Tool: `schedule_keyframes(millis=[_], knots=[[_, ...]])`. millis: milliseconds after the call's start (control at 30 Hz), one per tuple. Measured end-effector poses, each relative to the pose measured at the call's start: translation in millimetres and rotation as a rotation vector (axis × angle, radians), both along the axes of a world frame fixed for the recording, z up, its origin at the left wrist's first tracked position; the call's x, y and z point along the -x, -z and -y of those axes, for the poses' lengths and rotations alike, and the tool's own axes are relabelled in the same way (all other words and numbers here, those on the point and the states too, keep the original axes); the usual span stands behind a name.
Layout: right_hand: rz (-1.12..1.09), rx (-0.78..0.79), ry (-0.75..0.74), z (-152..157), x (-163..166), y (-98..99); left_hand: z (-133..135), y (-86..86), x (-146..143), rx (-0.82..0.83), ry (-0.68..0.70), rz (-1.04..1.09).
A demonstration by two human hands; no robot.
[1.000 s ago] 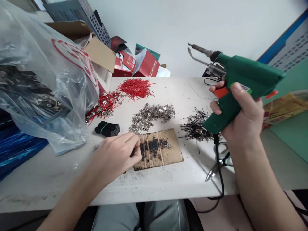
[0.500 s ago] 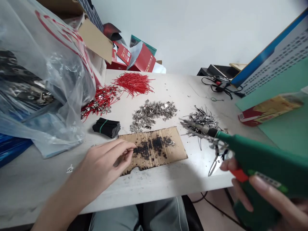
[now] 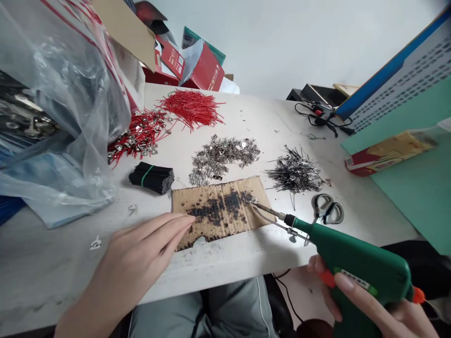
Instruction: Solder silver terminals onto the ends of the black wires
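Where scorched, ridged cardboard (image 3: 227, 226) lies, left grip (image 3: 144, 249) — fingertips together, right grip (image 3: 378, 307) — clamped on green soldering gun (image 3: 362, 260)

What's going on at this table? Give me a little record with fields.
Right hand: grips green gun-shaped tool, tip at a small metal piece on the cardboard
Left hand: pinched at the cardboard's left part; contents unclear
Cardboard: blotched black
Behind it: pile of metal pieces
Right side: scissors, black wires with metal ends
Left side: green-banded black bundle
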State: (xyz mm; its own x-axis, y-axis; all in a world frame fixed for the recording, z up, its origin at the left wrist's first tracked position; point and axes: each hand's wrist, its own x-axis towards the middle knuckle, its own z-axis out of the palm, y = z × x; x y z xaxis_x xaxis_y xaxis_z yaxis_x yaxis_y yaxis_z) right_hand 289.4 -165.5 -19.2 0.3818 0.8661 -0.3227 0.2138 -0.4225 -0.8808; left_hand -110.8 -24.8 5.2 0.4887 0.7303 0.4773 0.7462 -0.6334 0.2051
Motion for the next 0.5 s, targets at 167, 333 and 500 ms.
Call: schedule_keyframes(millis=[167, 333, 500], knots=[[-0.019, -0.019, -0.053, -6.7, 3.6, -4.2, 2.9, 2.3, -0.6, -0.010, -0.022, 0.032], [-0.005, 0.030, -0.056, -4.6, 1.9, -8.4, 5.6, 1.0, -4.9, 0.006, -0.057, 0.059], [-0.006, 0.064, -0.082, -3.4, 0.6, -15.7, 7.6, -2.9, -12.3, 0.043, -0.107, 0.114]])
